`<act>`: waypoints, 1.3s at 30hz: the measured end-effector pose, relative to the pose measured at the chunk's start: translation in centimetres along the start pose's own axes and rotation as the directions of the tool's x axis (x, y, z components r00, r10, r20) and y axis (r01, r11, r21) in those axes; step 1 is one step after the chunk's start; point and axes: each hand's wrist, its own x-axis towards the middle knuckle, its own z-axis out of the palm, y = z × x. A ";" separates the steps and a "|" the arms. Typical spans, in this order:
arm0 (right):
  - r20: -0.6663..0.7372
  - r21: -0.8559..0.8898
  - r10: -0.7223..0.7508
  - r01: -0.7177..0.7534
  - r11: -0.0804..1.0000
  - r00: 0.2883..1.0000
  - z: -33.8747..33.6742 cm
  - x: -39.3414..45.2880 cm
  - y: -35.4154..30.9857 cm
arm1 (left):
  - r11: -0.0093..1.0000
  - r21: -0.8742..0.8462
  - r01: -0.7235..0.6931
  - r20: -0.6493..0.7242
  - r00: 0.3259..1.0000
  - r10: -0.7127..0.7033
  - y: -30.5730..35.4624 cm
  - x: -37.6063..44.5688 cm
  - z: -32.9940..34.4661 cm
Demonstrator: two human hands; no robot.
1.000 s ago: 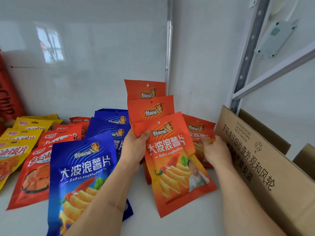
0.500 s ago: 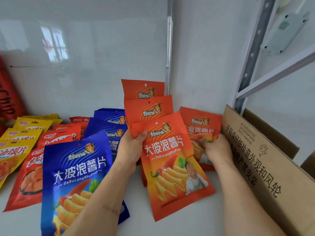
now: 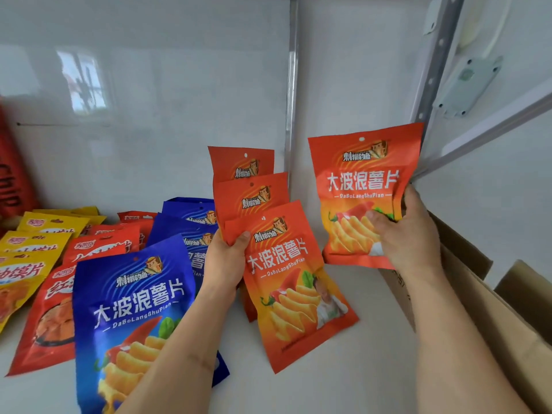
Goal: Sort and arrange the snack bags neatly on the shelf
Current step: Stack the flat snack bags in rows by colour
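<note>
Fingers of left hand (image 3: 225,264) grip orange bag stack (image 3: 286,282), right hand (image 3: 409,237) pinches raised orange bag (image 3: 358,186) (both w/ thumbs in front).

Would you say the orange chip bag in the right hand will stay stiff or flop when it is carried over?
The orange chip bag probably flexes: its edge crumples under the right hand. It is likely light, since the hand grips only one side. The glossy film may slip.

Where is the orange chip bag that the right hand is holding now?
In the head view, the orange chip bag is lifted at right in the right hand, beside the shelf post, above the cardboard box.
</note>
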 end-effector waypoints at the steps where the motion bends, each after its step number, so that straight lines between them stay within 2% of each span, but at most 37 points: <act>1: 0.033 0.008 0.001 -0.002 1.000 0.999 -0.4 -0.1 -0.4 | 1.000 -0.007 0.007 -0.002 1.000 -0.007 0.0 0.1 0.0; 5: 0.126 0.008 0.031 -0.032 0.999 0.992 -1.3 -1.2 -1.2 | 0.997 -0.060 0.042 0.010 0.999 -0.041 -0.1 0.2 0.0; 11: 0.133 0.015 0.090 -0.093 0.996 0.987 -2.0 -3.8 -0.8 | 0.987 -0.138 0.081 0.059 0.996 -0.073 -0.1 0.1 0.5; 18: 0.328 -0.121 0.198 -0.166 0.979 0.924 1.2 -7.9 1.4 | 0.932 -0.305 0.195 0.108 0.980 -0.169 0.4 -0.1 1.1; 22: 0.291 -0.209 0.245 -0.189 0.959 0.925 2.3 -9.2 2.1 | 0.883 -0.373 0.286 0.164 0.957 -0.241 0.5 -0.3 1.3; 27: 0.221 -0.306 0.273 -0.199 0.931 0.937 3.4 -9.7 1.8 | 0.873 -0.354 0.337 0.240 0.934 -0.263 0.9 -0.9 1.3; 30: 0.191 -0.341 0.275 -0.200 0.919 0.942 3.8 -10.1 1.7 | 0.885 -0.340 0.317 0.300 0.929 -0.217 1.0 -1.3 1.1; 34: 0.178 -0.338 0.298 -0.226 0.914 0.938 3.8 -10.4 1.5 | 0.944 -0.262 0.199 0.369 0.925 -0.093 0.8 -1.9 1.0; 39: 0.158 -0.321 0.309 -0.247 0.914 0.938 3.8 -10.6 1.4 | 0.968 -0.241 0.075 0.471 0.881 0.049 0.3 -2.0 1.0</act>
